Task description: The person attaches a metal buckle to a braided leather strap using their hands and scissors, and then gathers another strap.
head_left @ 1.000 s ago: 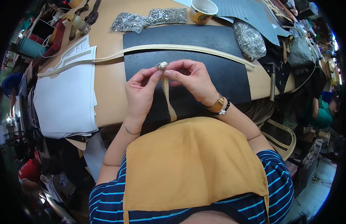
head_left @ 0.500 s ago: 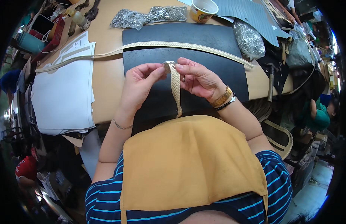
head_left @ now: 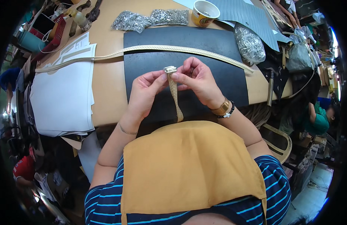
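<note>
Over the black mat I hold a cream braided belt by its end, where a silver buckle sits. The strap hangs down from the buckle toward my apron. My left hand pinches the belt just below the buckle, on its left side. With thumb and fingers, my right hand grips the strap at the buckle's right. Part of the belt's end is hidden behind my fingers. Another cream braided strap lies in a long curve across the mat, beyond my hands.
White paper sheets are stacked at left. Bags of metal pieces and a yellow tub stand at the back. A clear bag of buckles and a hammer lie at right. A person in green is far right.
My hands and the buckle have come slightly nearer to me. The buckle has tilted so that its frame shows more, and my right fingers have shifted around it.
</note>
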### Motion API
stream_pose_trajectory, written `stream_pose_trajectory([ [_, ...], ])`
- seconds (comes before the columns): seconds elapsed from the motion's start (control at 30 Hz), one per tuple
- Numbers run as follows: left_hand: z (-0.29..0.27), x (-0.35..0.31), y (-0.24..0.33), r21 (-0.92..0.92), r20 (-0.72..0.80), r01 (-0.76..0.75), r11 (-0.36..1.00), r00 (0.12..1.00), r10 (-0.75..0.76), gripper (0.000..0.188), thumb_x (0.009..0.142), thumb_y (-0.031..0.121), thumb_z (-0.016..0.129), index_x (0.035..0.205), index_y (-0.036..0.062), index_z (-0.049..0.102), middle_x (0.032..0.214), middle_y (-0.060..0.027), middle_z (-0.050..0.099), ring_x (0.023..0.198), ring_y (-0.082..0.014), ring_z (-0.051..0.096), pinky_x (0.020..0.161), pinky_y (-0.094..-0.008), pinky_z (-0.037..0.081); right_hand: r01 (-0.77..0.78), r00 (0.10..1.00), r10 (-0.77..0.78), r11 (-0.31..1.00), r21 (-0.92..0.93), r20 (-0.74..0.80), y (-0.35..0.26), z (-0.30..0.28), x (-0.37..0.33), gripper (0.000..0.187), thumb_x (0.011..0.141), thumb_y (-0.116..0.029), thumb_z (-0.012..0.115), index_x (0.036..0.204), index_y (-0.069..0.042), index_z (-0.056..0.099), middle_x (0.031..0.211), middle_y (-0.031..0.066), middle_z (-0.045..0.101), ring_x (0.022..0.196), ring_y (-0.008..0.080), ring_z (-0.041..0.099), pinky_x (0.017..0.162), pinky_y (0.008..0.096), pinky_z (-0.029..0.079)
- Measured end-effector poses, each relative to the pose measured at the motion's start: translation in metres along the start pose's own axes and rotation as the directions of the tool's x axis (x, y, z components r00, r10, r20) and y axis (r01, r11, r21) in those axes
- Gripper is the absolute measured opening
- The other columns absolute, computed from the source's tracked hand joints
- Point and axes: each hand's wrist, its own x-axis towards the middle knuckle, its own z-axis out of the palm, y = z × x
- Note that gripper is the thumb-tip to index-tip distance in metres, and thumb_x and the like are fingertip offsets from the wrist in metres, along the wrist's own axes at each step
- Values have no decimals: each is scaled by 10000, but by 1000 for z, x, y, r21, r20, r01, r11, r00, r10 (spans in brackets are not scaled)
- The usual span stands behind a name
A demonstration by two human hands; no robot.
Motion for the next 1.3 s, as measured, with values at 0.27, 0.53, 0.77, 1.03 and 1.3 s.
stream_pose_trajectory([
  [0.27,-8,-1,-6,10,86,-48,999,995,47,243,914,31,701,1149,-28,676,1069,-81,720,935,-113,677,872,-271,555,9,998,-12,998,62,55,-1,0,0,313,852,-66,779,998,-80,502,945,34,656,892,103,662,748,286,617],
  [0.53,-16,3,-13,-63,83,-16,998,996,22,222,908,23,701,1123,-26,681,1052,-74,721,934,-110,670,885,-262,537,125,986,-114,988,-86,120,-2,-2,3,284,835,-50,789,943,-77,528,917,14,651,886,81,628,822,254,558],
  [0.77,-15,-1,-13,-135,51,-79,988,995,86,206,952,32,634,1151,-25,633,1115,-87,686,1032,-138,647,949,-304,517,171,955,-66,919,-354,288,-29,4,17,292,839,-120,790,1017,-52,569,942,6,648,908,94,633,778,272,556],
  [1.03,-22,2,-21,-100,-110,-285,953,955,275,204,963,14,598,1166,-2,589,1108,-73,675,1011,-141,650,931,-291,518,456,869,-157,622,-636,469,-48,15,42,241,853,-92,750,1023,-37,588,911,56,694,858,145,694,793,302,575],
  [1.3,-26,10,-16,-124,-143,-229,965,967,211,181,969,25,593,1150,14,583,1033,-73,675,942,-155,662,901,-289,536,482,698,-558,-98,-871,449,-70,-44,180,117,874,-170,659,899,-58,681,886,112,707,832,323,669,767,413,535],
])
